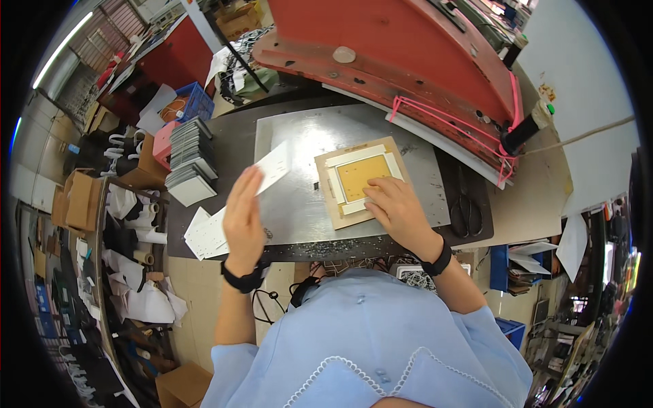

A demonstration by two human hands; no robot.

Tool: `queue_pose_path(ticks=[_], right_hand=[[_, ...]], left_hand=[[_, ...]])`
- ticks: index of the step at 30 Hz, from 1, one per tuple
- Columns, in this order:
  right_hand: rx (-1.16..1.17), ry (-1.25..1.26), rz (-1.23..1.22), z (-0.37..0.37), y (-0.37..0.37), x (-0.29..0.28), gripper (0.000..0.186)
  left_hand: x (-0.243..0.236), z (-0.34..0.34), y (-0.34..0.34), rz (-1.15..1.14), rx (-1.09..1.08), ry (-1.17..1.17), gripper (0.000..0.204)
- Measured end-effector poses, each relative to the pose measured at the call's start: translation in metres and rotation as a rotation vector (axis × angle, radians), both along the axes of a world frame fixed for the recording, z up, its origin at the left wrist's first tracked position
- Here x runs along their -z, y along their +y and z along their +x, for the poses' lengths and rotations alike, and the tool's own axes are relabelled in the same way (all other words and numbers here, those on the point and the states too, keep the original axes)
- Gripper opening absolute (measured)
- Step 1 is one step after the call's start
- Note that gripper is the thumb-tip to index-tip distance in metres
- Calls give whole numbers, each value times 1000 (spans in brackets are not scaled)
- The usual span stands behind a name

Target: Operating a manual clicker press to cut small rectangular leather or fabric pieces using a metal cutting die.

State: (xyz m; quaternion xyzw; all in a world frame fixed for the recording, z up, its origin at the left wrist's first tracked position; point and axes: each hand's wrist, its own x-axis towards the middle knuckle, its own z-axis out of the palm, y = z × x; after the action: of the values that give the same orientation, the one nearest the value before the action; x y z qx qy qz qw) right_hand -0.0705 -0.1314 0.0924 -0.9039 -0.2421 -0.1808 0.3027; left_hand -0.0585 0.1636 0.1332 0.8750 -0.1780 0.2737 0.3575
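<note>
**Left hand held up a white sheet while the right touched a yellow panel**

The left hand [243, 211] was raised over the left part of the worktop [232, 144], its fingers long and pressed together. Its grip was closed on a white sheet [277, 163] that jutted out beyond the fingers, slightly blurred and marked with small dots; the thumb could not be made out.

The right hand [401, 211] lay with its fingertips on the yellow panel [354, 173], fingers gently bent and the thumb apart. Its grip was loose, with nothing visibly held. White strips [335, 187] bordered the panel on a brown board [348, 220], which sat on a shiny metal plate [292, 217] upon the worktop.

Loose white sheets [204, 238] overlapped near the left wrist, and just beyond them stood a stack of grey-edged pieces [192, 160]. Black scissors [466, 214] lay to the right of the plate. A red machine [394, 41] with pink cord [515, 98] rose at the far side.
</note>
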Motion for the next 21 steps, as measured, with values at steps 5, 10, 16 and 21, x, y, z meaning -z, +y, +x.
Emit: queue_pose_path(ticks=[5,10,16,21], right_hand=[[-39,79,62,5,3,4,12],[-110,129,20,18,2,2,10],[-78,234,8,22,10,1,12],[-79,165,-9,21,15,-3,11]], left_hand=[[39,-35,105,404,-284,213,49],[45,-49,108,247,-343,219,48],[55,-13,92,150,-195,137,34],[72,25,159,77,-518,51,44]])
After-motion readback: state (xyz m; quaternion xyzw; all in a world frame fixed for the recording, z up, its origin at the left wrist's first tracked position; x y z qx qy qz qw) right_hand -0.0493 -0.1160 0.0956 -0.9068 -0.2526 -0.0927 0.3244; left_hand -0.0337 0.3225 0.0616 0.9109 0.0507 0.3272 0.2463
